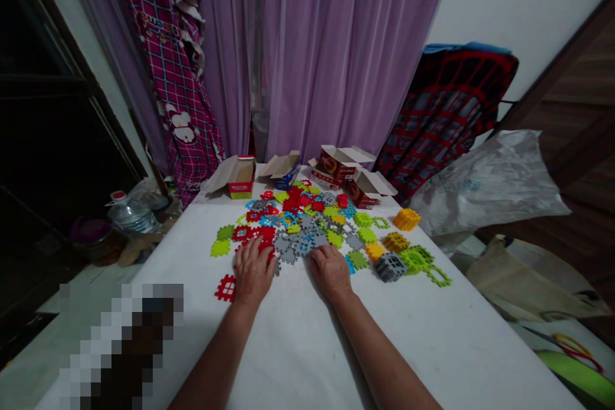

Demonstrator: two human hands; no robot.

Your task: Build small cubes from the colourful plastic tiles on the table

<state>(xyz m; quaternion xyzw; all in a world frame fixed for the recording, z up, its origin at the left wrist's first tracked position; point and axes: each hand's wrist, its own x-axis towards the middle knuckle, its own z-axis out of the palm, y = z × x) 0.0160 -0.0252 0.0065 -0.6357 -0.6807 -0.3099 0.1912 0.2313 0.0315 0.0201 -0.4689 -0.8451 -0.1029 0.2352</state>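
Head view: the left hand (pixel 253 271) and right hand (pixel 330 272) lie palm-down, fingers loosely spread, gripping nothing, at the near edge of a heap of interlocking plastic tiles (pixel 302 224) on the white bench (pixel 307 346). One red tile (pixel 225 287) lies just beside the left hand; open cardboard boxes (pixel 336 163) stand beyond the heap.
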